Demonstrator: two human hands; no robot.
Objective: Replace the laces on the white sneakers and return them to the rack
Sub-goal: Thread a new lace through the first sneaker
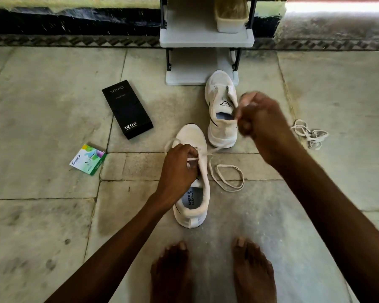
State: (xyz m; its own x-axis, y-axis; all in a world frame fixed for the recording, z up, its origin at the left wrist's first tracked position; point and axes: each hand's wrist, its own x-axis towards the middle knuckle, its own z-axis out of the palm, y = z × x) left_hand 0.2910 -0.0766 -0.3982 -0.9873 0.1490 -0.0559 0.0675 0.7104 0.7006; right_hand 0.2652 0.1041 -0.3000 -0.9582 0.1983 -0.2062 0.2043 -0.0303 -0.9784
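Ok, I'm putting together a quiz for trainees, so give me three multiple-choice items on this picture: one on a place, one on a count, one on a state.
1. The loose heap of laces lies on the floor: A left of both sneakers; B between them; C right of both.
2. White sneakers on the floor: A one; B two; C three.
3. The left hand is: A pinching a lace on the near sneaker; B flat on the floor; C holding nothing.

Key: C, the heap lies to the right, beyond the far sneaker; B, only the near and far sneaker show; A, its fingers curl round the lace over the eyelets.
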